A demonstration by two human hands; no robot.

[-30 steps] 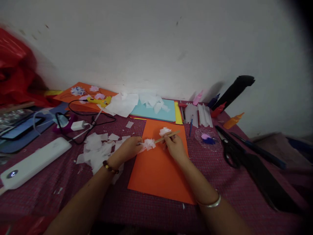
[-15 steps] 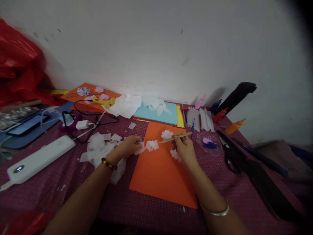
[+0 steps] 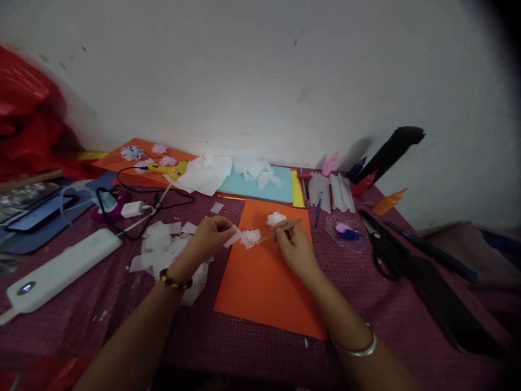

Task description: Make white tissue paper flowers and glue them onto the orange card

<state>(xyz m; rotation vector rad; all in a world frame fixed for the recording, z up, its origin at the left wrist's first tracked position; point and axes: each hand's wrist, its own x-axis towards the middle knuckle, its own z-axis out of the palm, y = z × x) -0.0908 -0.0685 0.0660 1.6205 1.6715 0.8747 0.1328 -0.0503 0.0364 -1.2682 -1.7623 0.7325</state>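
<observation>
My left hand [image 3: 214, 233] pinches a small piece of white tissue paper [image 3: 233, 239] at the left edge of the orange sheet [image 3: 264, 288]. Between the fingers of my right hand [image 3: 295, 247] is a flat wooden stick [image 3: 268, 235], its tip at a white tissue paper flower [image 3: 249, 238] on the sheet. A second white paper flower [image 3: 277, 219] lies just beyond my right fingertips. Left of the sheet, partly behind my left forearm, is a loose pile of white tissue pieces [image 3: 157, 247].
A yellow glue gun [image 3: 173, 170] with a black cord lies at the back left, near a white power bank [image 3: 65, 269]. Scissors [image 3: 382, 252] and paint bottles [image 3: 389, 202] are on the right. Blue paper [image 3: 248, 189] lies by the wall.
My left hand has lifted slightly with its tissue piece. My right hand has moved left with the stick, and the white flower beneath it is now hidden. The view has shifted a little.
</observation>
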